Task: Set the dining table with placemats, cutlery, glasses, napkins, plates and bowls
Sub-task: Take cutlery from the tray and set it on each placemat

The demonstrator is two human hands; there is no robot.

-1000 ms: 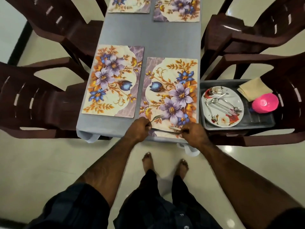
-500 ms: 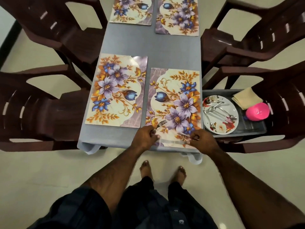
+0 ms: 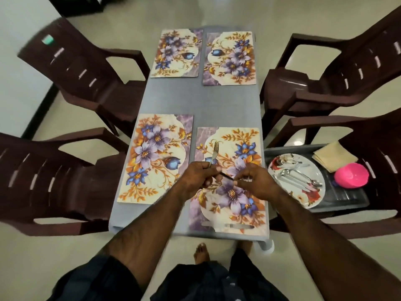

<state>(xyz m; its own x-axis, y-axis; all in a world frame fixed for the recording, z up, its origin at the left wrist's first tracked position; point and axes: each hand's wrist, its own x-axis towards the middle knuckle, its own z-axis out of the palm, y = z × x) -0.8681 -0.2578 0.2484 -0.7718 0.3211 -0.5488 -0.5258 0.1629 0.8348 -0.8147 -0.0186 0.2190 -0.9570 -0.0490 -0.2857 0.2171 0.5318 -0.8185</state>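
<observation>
left hand (image 3: 196, 177) grips fork (image 3: 214, 153) | right hand (image 3: 256, 181) pinches its handle end | risk: fork slips off near-right placemat (image 3: 227, 177) if released crooked

The fork (image 3: 214, 153) looks like shiny metal, the placemats (image 3: 227, 135) glossy and printed, the chairs (image 3: 303, 88) glossy brown plastic, the bowl (image 3: 351, 175) pink plastic.

Soft, even indoor light fills the room, with pale glare on the glossy floor (image 3: 227, 11) and a sheen on the right-hand chair seat (image 3: 288, 81). Shadows are faint. Wide-angle bending splays the chairs outward, and the far-left chair (image 3: 71, 61) is smeared with blur.
</observation>
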